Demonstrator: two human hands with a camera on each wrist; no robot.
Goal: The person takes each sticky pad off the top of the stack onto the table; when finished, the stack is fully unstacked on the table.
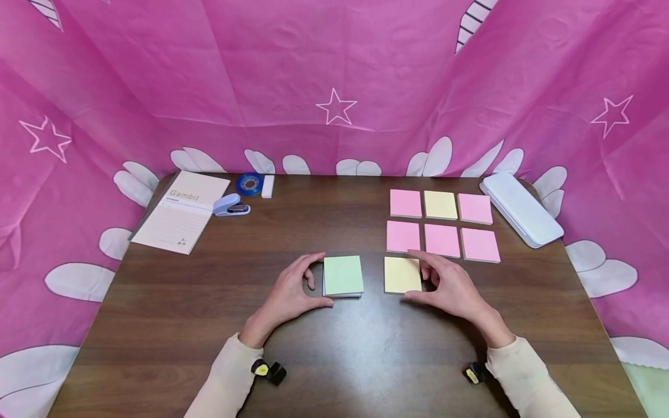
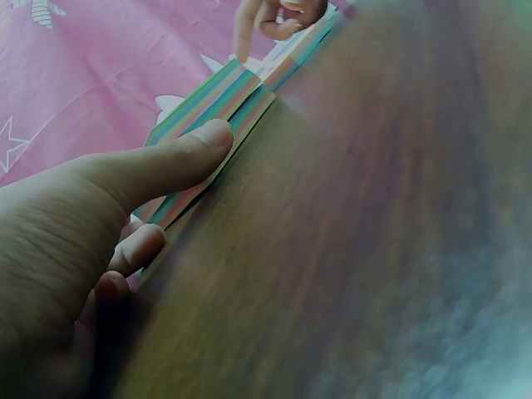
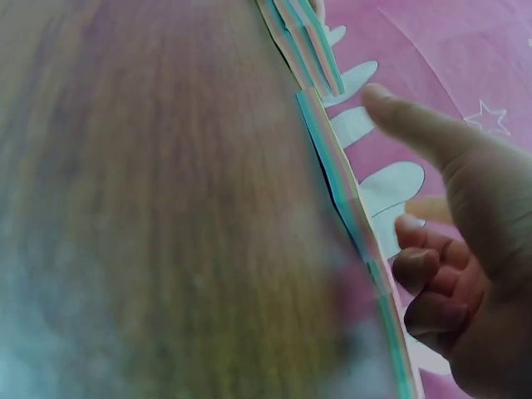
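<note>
My left hand (image 1: 290, 293) holds the left side of a small stack of sticky note pads (image 1: 342, 275) with a green top, thumb at the near edge and a fingertip at the far corner. In the left wrist view the stack (image 2: 218, 93) shows striped edges in two slightly offset layers, partly hidden by the thumb. To its right lies a yellow-topped sticky note pad (image 1: 401, 275). My right hand (image 1: 449, 284) hovers around this pad's right side. In the right wrist view its thumb (image 3: 407, 120) is raised clear of the pads, and the other fingers curl loosely.
Several pink sticky note pads (image 1: 405, 203) and another yellow pad (image 1: 440, 205) lie in two rows behind the right hand. A white case (image 1: 522, 209) is at the far right. At back left are a notebook (image 1: 180, 212), stapler (image 1: 230, 205), blue tape (image 1: 250, 183) and white eraser (image 1: 268, 186).
</note>
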